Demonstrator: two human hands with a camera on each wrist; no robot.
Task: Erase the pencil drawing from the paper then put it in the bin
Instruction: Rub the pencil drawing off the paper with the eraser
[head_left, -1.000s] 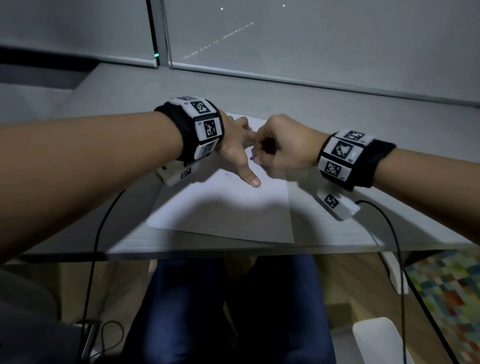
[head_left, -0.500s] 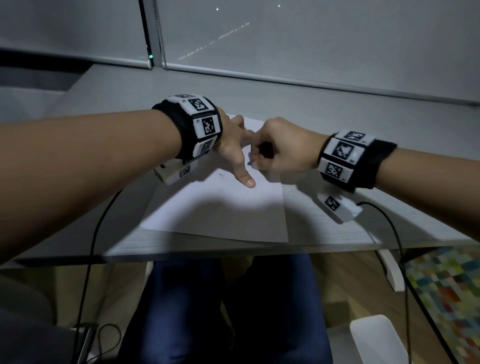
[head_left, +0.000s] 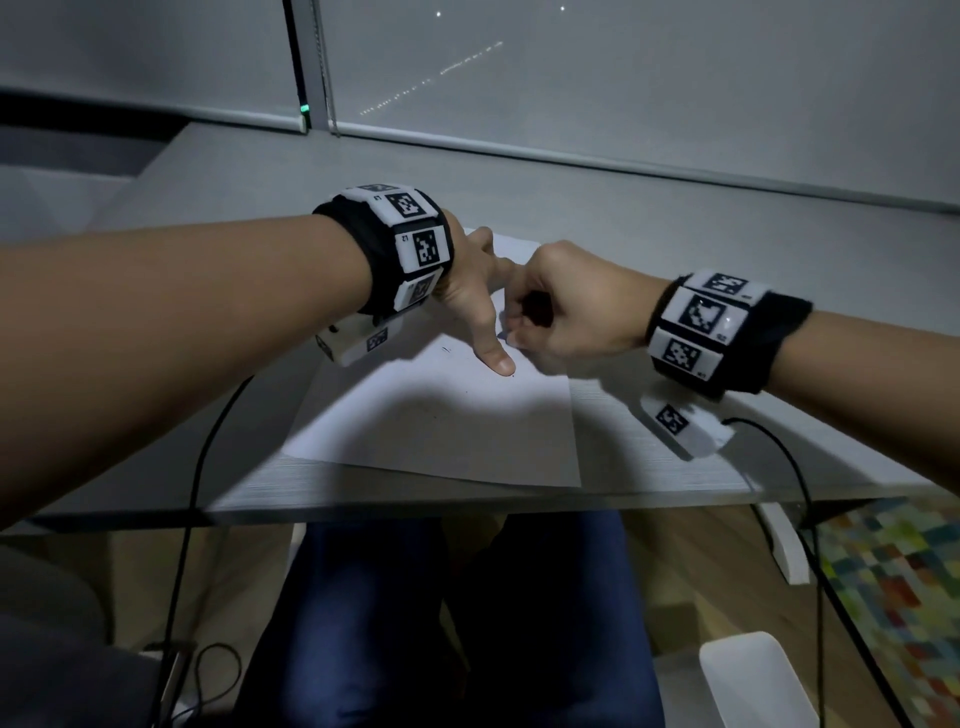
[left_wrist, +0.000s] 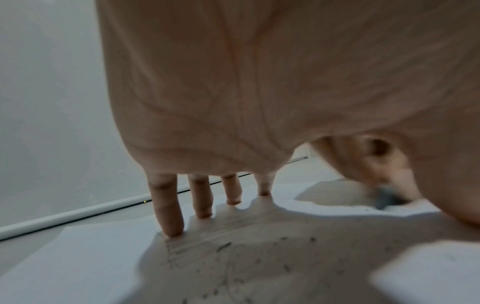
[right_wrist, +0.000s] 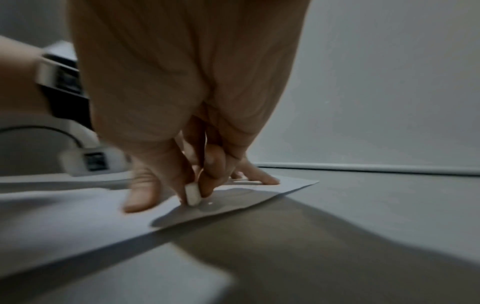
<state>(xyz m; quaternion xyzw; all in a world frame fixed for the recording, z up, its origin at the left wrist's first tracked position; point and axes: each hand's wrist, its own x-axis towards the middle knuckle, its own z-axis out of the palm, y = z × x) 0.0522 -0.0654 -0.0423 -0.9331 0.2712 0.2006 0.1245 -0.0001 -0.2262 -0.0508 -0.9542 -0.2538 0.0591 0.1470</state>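
Observation:
A white sheet of paper (head_left: 441, 421) lies on the grey table (head_left: 649, 457) near its front edge. My left hand (head_left: 475, 296) presses it flat with spread straight fingers (left_wrist: 168, 207), the thumb pointing toward me. Faint pencil lines (left_wrist: 182, 246) and dark crumbs (left_wrist: 285, 267) show under that hand. My right hand (head_left: 566, 312) pinches a small white eraser (right_wrist: 192, 195) between thumb and fingers, its tip on the paper (right_wrist: 78, 216) close to the right edge, just beside the left thumb. No bin can be made out for certain.
A window with lowered blinds (head_left: 623, 78) runs along the far side of the table. Black cables (head_left: 192, 467) hang from both wrist units over the table's front edge. Below are my legs, a white object (head_left: 748, 675) on the floor and a colourful rug (head_left: 893, 582).
The right hand has shifted slightly with the eraser against the paper. The left hand keeps pressing the sheet in the same spot. The head view has drifted a little.

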